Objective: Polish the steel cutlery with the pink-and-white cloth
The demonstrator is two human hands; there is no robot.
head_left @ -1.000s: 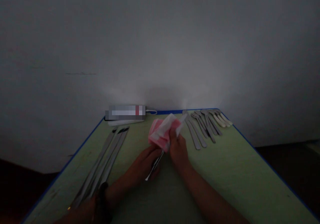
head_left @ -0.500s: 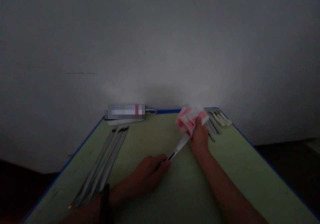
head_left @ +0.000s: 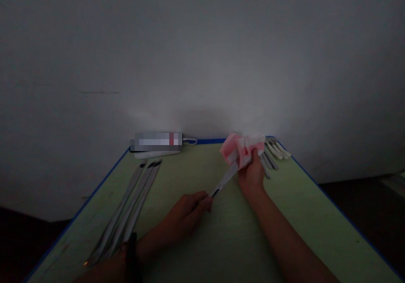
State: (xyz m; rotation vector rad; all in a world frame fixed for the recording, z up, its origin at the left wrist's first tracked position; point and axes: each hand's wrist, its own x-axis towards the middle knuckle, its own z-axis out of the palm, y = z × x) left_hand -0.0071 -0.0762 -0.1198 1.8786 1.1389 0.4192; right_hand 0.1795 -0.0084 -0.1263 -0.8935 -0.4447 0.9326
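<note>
My left hand (head_left: 186, 213) is closed on the dark handle end of a table knife (head_left: 225, 179) that points up and to the right over the green table (head_left: 202, 241). My right hand (head_left: 251, 175) grips a crumpled pink and white cloth (head_left: 242, 148) around the knife's far end. Both hands hover near the middle of the table.
Several long knives (head_left: 129, 209) lie side by side at the left. Several spoons and other cutlery (head_left: 274, 152) lie at the back right, partly behind the cloth. A blurred box (head_left: 156, 141) sits at the back edge against a grey wall. The table has a blue rim.
My right hand slid the cloth from the knife's handle end, by my left hand, out along the blade to its far tip. My left hand kept hold of the handle.
</note>
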